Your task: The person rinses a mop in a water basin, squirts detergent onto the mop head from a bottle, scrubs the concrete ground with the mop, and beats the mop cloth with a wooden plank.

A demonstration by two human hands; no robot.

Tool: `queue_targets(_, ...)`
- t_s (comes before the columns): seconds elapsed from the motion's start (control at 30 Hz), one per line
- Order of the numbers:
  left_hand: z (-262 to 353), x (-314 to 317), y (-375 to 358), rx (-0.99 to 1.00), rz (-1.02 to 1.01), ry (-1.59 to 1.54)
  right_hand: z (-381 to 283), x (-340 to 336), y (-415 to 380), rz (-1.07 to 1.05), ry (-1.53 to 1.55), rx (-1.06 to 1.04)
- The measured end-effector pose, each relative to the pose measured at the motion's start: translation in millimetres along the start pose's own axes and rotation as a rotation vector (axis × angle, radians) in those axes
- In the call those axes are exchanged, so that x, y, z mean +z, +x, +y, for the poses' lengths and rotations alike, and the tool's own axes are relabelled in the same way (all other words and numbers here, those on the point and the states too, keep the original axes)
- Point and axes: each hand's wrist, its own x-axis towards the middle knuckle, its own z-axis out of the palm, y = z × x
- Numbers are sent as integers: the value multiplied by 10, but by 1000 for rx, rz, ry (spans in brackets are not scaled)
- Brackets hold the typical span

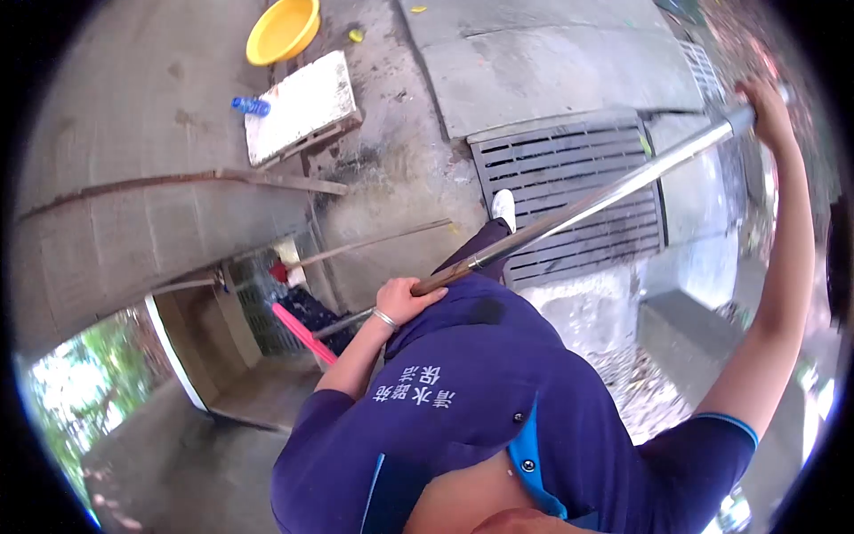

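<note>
A long pole (614, 189) runs across the front of my body, shiny metal over most of its length and brown, wood-like at the lower part. My left hand (402, 303), with a bracelet at the wrist, is wrapped round the brown part beside my waist. Out to the right with the arm raised, my right hand (763, 105) grips the metal part near its far end. Past my left wrist a grey rod (345, 324) shows, in line with the pole, close to a dark bundle (311, 307) and a long pink object (302, 333).
A slatted drain grate (569, 191) lies before me, with my white shoe (503, 208) at its edge. Farther off are a yellow basin (283, 31), a white slab (307, 107) with a blue bottle (251, 107), and a wooden stick (374, 242). Concrete walls flank the ground.
</note>
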Motion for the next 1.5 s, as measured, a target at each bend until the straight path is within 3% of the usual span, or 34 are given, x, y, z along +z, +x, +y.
queue_targets(0.07,315,-96,210,-88,14,-45,283,136,366,-158,-82,66)
queue_targets(0.23,770,-169,685,-175,-2,-84,785,403,991,-111,-81,-48)
queue_targets(0.3,811,-53,815,-192,-46,-46,900,548,1096,-155,-52,-5)
queue_targets(0.53,1379,121,1115,-212,-5,-148,2067,1027,1254,-41,-195,-280)
queue_targets(0.6,1491,229,1273,-230,-38,-189,2243,1089,1268,-152,-174,-215)
queue_targets(0.77,1874,639,1530,-196,-70,-245,2177,645,1297,-222,-237,-131)
queue_targets(0.87,2018,810,1599,-171,-52,-321,2413,609,1330,-98,-203,-219)
queue_targets(1.07,2019,921,1519,-161,-69,-285,2172,667,1346,-174,-157,-172)
queue_targets(1.5,1562,464,1158,-305,-54,-279,1544,1123,1574,-180,-83,-163)
